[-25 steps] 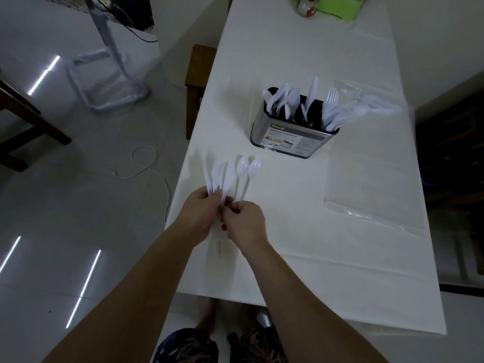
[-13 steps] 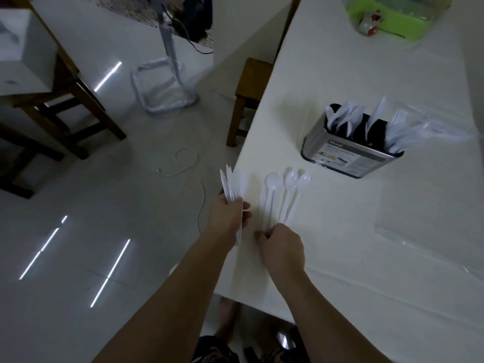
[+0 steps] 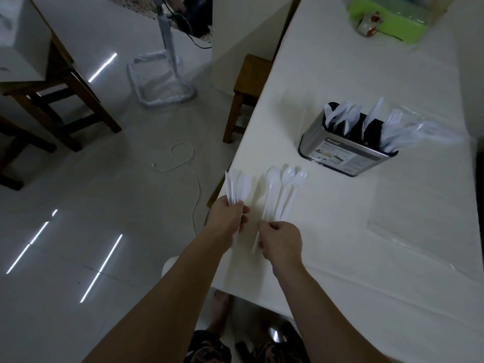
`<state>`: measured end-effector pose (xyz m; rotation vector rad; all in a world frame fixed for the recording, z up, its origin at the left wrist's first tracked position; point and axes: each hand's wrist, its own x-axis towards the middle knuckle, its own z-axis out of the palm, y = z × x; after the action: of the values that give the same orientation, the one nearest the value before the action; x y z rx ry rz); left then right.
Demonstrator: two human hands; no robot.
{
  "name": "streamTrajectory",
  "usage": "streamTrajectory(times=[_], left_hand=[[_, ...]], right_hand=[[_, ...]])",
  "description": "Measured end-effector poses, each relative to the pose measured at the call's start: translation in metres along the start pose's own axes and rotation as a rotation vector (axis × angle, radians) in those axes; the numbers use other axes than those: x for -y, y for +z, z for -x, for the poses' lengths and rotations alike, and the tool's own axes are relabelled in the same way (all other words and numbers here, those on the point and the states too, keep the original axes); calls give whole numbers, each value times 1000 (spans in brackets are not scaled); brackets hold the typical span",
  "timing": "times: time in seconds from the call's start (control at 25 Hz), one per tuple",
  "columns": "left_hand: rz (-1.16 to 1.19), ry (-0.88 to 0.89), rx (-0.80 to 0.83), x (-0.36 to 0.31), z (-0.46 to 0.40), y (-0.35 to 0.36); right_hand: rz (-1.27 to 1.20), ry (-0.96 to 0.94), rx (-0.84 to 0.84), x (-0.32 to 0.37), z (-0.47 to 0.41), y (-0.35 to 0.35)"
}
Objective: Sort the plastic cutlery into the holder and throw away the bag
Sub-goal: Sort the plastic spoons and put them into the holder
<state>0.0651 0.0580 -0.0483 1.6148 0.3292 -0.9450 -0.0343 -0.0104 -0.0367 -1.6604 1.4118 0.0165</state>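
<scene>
Left fingers point(image 3: 242, 210): curled round a bunch of white knives point(image 3: 237, 185), blades fanned upward.
Right fingers point(image 3: 264, 226): pinching the handle ends of three white spoons point(image 3: 284, 189), bowls pointing away, apparently lying on the desk point(image 3: 340, 258).
Left hand point(image 3: 227, 220): just beside right hand point(image 3: 281, 243), apart.
Holder point(image 3: 345, 150): upright on desk beyond the spoons, stocked with white cutlery.
Bag point(image 3: 424, 247): clear, flat on desk, right of holder.

Bare tablecloth point(image 3: 340, 205) ahead of both grips up to the holder point(image 3: 348, 150). Clear bag point(image 3: 432, 231) lying flat right of the right-hand grip. Table edge, open floor point(image 3: 104, 192) left.
</scene>
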Motion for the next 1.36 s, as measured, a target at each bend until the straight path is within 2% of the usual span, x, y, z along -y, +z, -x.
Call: streamTrajectory(times=[0.12,0.36,0.6,0.72,0.84,1.04,1.36], left_hand=[[-15,8,11,-1,-1,5],[-120,59,88,-1,4,14],[-93,97,225,7,2,14],[-20,96,112,7,-6,13],[86,74,-23,4,-16,8],[53,51,-39,3,-20,4],[90,31,-54,0,-18,8]], right_hand=[[-79,29,-4,-1,-1,-7],[-73,-96,96,5,2,-14],[138,-222,109,6,-6,-12],[201,-287,45,11,-4,-11],[263,-206,-86,7,-5,-8],[471,-123,-62,3,-21,0],[345,-6,-103,-15,-33,-8]])
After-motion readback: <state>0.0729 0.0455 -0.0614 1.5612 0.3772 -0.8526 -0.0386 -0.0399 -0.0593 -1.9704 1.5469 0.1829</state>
